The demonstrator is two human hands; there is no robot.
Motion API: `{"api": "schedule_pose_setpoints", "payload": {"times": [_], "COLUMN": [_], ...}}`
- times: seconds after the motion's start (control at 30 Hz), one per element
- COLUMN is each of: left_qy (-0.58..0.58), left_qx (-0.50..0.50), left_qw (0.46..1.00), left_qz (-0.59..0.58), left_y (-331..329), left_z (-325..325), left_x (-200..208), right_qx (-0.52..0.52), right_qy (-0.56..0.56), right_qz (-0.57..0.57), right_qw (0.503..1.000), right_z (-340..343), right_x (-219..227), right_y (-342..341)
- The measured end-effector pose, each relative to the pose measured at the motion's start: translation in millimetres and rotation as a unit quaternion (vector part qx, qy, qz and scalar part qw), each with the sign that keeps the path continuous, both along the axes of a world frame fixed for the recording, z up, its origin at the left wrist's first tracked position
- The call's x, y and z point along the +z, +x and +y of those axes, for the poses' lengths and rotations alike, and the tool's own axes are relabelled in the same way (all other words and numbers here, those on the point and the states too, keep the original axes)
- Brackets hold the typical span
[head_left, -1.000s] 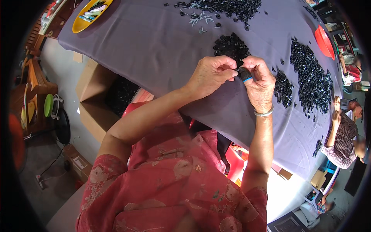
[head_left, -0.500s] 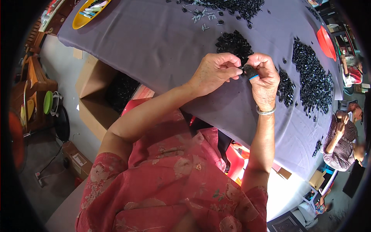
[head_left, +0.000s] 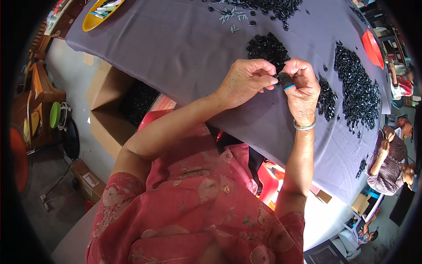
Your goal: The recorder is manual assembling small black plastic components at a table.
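Observation:
My left hand (head_left: 250,82) is closed in a pinch of thumb and forefinger on a tiny black part (head_left: 277,77), whose shape is mostly hidden. Right beside it, my right hand (head_left: 302,86) is curled, its thumb in a black finger cot (head_left: 286,81) with a blue rim. The right thumb and forefinger press together at the same black part. Just beyond both hands lies a heap of small black pieces (head_left: 267,49). To the right of my right hand is a narrower heap of black pieces (head_left: 326,99).
A purple-grey cloth (head_left: 176,48) covers the table. More black pieces (head_left: 357,88) spread at the right, near a red basin (head_left: 372,49). Pale pins (head_left: 233,16) lie at the far side. A yellow tray (head_left: 94,17) sits far left; an open cardboard box (head_left: 105,119) stands below. Another person (head_left: 387,160) sits at right.
Both hands keep their pinch and have barely shifted. The whole view has moved very slightly.

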State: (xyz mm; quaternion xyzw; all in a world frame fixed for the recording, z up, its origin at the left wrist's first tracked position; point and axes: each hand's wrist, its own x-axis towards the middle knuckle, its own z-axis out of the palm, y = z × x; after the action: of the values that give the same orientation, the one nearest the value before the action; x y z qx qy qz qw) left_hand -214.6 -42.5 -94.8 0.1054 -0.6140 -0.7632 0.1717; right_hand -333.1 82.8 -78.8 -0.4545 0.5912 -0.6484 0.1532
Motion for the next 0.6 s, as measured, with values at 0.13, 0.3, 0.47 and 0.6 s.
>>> {"api": "schedule_pose_setpoints", "payload": {"times": [0.13,0.3,0.47,0.6], "left_qy": [0.007,0.001,0.040,0.048], "left_qx": [0.019,0.032,0.026,0.024], "left_qw": [1.000,0.999,0.998,0.998], "left_qz": [0.007,0.024,0.041,0.039], "left_y": [-1.3,-3.6,-3.3,-4.1], "left_z": [2.2,6.1,7.7,6.6], "left_x": [-2.5,-5.3,-5.6,-3.5], "right_qx": [-0.020,-0.066,-0.066,-0.036], "right_qy": [0.035,0.034,0.002,-0.018], "right_qz": [0.075,0.105,0.072,0.033], "right_qw": [0.996,0.992,0.995,0.999], "right_z": [0.6,-2.1,-4.1,-5.3], "right_x": [0.6,1.9,1.6,3.1], "right_y": [-0.6,0.9,3.8,3.8]}}
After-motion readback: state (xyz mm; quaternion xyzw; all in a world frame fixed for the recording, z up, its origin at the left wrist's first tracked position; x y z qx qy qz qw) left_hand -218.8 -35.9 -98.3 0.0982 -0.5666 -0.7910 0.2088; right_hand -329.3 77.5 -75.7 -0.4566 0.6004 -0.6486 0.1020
